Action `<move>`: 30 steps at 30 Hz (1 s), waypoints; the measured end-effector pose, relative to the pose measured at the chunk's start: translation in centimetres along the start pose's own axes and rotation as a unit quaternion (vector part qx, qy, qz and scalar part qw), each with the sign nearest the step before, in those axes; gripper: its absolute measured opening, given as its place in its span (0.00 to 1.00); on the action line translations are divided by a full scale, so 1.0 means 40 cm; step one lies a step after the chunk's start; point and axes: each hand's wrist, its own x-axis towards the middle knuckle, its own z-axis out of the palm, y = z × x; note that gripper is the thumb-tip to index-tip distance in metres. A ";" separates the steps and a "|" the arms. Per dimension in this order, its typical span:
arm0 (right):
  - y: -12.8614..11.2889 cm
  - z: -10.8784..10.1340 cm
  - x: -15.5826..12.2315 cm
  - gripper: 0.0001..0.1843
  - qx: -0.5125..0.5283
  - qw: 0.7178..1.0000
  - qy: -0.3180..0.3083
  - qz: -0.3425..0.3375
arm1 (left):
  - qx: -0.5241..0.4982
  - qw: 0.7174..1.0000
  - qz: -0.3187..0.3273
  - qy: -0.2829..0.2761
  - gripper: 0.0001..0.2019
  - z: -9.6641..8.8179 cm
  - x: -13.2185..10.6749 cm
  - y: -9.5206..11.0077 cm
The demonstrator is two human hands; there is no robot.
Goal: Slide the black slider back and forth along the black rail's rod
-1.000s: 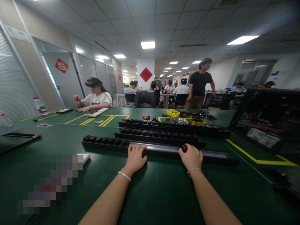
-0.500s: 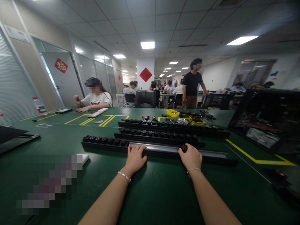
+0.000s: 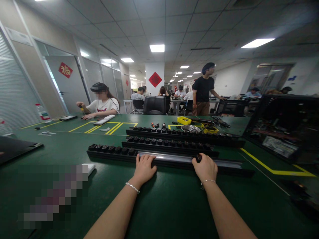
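Observation:
A long black rail (image 3: 171,157) with a shiny metal-looking channel lies across the table before me. Several round black socket-like pieces (image 3: 114,150) sit in a row in its left part. My left hand (image 3: 145,167) grips the rail just right of that row, its fingers bent over the channel. Farther right, my right hand (image 3: 206,167) pinches a single round black socket-like piece (image 3: 198,158) at the channel; my fingers partly hide it. Behind lie a second black rail (image 3: 171,148) and a third black rail (image 3: 184,135), both carrying rows of similar round pieces.
A yellow tray (image 3: 183,120), a round metal dish (image 3: 189,128) and dark cables stand behind the rails. A large black open casing (image 3: 281,129) is at the right. A co-worker (image 3: 103,103) sits across the green table (image 3: 169,205); a pixelated object (image 3: 59,192) lies front left.
My right hand has shifted slightly right along the rail with the round black piece. My left hand keeps its place.

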 end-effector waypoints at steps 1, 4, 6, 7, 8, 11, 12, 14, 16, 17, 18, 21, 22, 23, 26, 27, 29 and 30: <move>0.002 0.000 0.001 0.23 -0.004 1.000 0.003 0.000 | -0.001 1.000 0.000 0.000 0.19 0.000 0.000 0.000; 0.010 -0.005 0.005 0.24 -0.011 1.000 -0.001 -0.002 | -0.005 1.000 0.001 0.000 0.19 0.001 0.001 -0.001; 0.017 -0.011 0.008 0.24 -0.016 1.000 -0.009 -0.008 | -0.009 1.000 0.002 0.002 0.19 0.003 0.002 -0.004; 0.021 -0.014 0.010 0.24 -0.020 1.000 -0.014 -0.012 | -0.011 1.000 0.004 0.004 0.19 0.005 0.002 -0.005; 0.025 -0.017 0.011 0.23 -0.023 0.999 -0.018 -0.015 | -0.013 1.000 0.005 0.006 0.19 0.006 0.003 -0.007; 0.034 -0.022 0.012 0.23 -0.027 0.999 -0.016 -0.023 | -0.012 1.000 0.011 0.011 0.19 0.010 0.003 -0.010; 0.035 -0.022 0.012 0.23 -0.027 0.999 -0.012 -0.024 | -0.011 1.000 0.011 0.011 0.19 0.011 0.003 -0.010; 0.037 -0.020 0.011 0.23 -0.028 0.999 -0.005 -0.024 | -0.009 1.000 0.011 0.008 0.19 0.011 0.003 -0.011; 0.039 -0.017 0.012 0.23 -0.028 0.999 -0.003 -0.027 | -0.008 1.000 0.009 0.006 0.19 0.011 0.002 -0.010; 0.041 -0.016 0.013 0.23 -0.028 0.999 -0.001 -0.029 | -0.007 1.000 0.009 0.006 0.19 0.011 0.002 -0.010; 0.043 -0.014 0.014 0.23 -0.028 0.999 0.002 -0.032 | -0.006 1.000 0.009 0.005 0.19 0.011 0.002 -0.010; 0.049 -0.009 0.018 0.23 -0.032 0.999 0.013 -0.035 | 0.000 1.000 0.010 0.004 0.19 0.012 0.002 -0.009; 0.051 -0.008 0.019 0.23 -0.032 0.999 0.015 -0.036 | 0.001 1.000 0.009 0.005 0.19 0.013 0.002 -0.010; 0.052 -0.006 0.020 0.23 -0.031 0.999 0.017 -0.036 | 0.001 1.000 0.009 0.007 0.19 0.014 0.002 -0.010; 0.052 -0.005 0.020 0.23 -0.027 0.999 0.018 -0.036 | -0.002 1.000 0.012 0.015 0.19 0.017 0.002 -0.012; 0.052 -0.006 0.020 0.23 -0.026 0.999 0.017 -0.035 | -0.003 1.000 0.012 0.017 0.19 0.018 0.002 -0.012; 0.051 -0.009 0.020 0.23 -0.025 0.999 0.012 -0.032 | -0.004 1.000 0.013 0.017 0.19 0.018 0.002 -0.013; 0.051 -0.011 0.020 0.23 -0.024 0.999 0.010 -0.029 | -0.004 1.000 0.012 0.016 0.19 0.018 0.001 -0.013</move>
